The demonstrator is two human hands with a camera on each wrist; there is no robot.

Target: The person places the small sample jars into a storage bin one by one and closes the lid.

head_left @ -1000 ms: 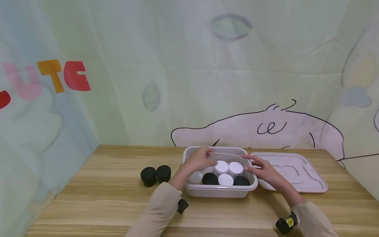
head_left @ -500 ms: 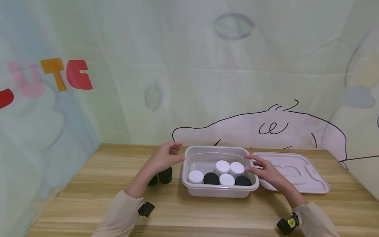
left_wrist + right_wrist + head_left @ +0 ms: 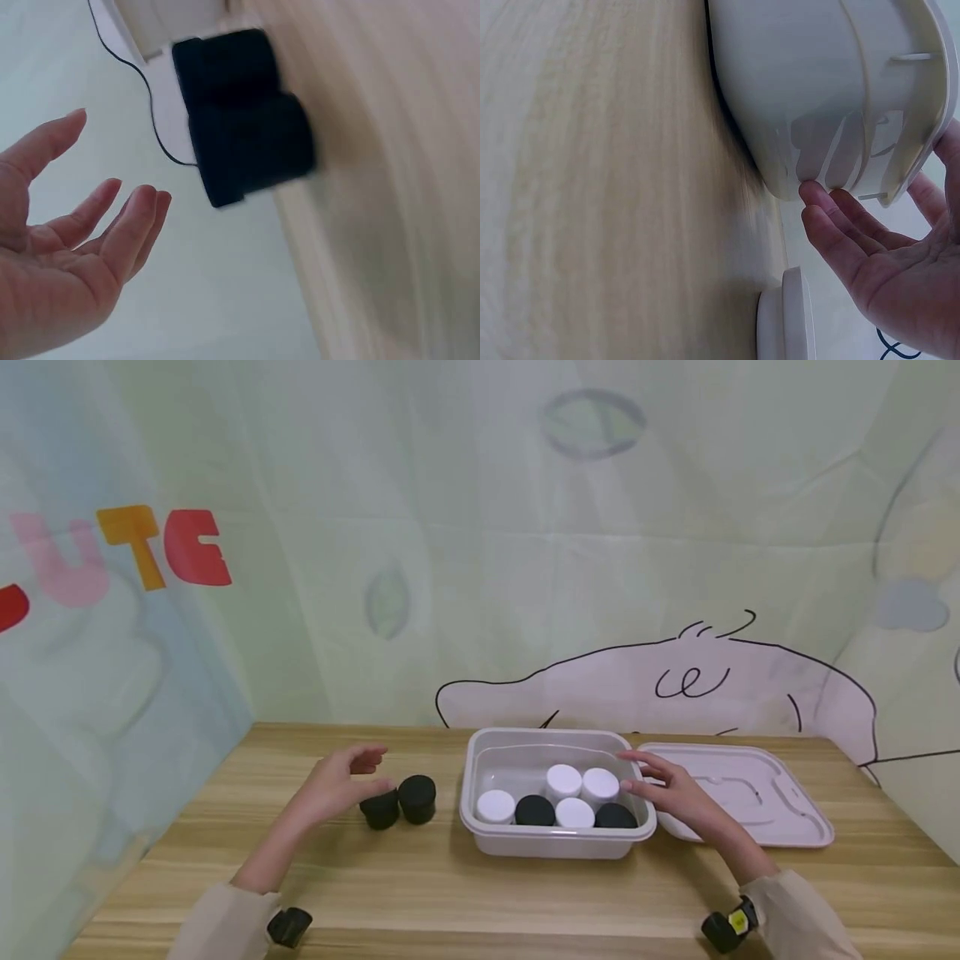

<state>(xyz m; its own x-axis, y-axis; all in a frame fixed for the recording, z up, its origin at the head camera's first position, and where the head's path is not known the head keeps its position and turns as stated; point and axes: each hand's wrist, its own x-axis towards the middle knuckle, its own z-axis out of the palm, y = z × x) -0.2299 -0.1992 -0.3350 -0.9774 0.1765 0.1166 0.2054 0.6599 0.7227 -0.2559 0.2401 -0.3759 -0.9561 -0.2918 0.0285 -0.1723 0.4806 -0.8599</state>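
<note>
My left hand (image 3: pixel 337 787) hovers with spread, relaxed fingers beside two black-capped jars (image 3: pixel 417 800) that stand side by side on the table. In the left wrist view the dark jars (image 3: pixel 247 142) lie beyond the fingertips, apart from them. A white plastic box (image 3: pixel 555 845) holds several small round jars, some with white lids (image 3: pixel 563 781) and others with black lids (image 3: pixel 535 811). My right hand (image 3: pixel 678 793) holds the box's right rim. In the right wrist view its fingers (image 3: pixel 840 217) touch the outer wall beneath the rim, with the thumb side up at the edge.
A flat white lid (image 3: pixel 772 810) lies on the table right of the box, behind my right hand. The wooden table (image 3: pixel 420 902) ends at a printed cloth backdrop (image 3: pixel 480 568). Each wrist carries a small black camera (image 3: pixel 289 927).
My left hand has come out of the box and moved left, past its rim, to the two black jars. My right hand and the box have stayed in place.
</note>
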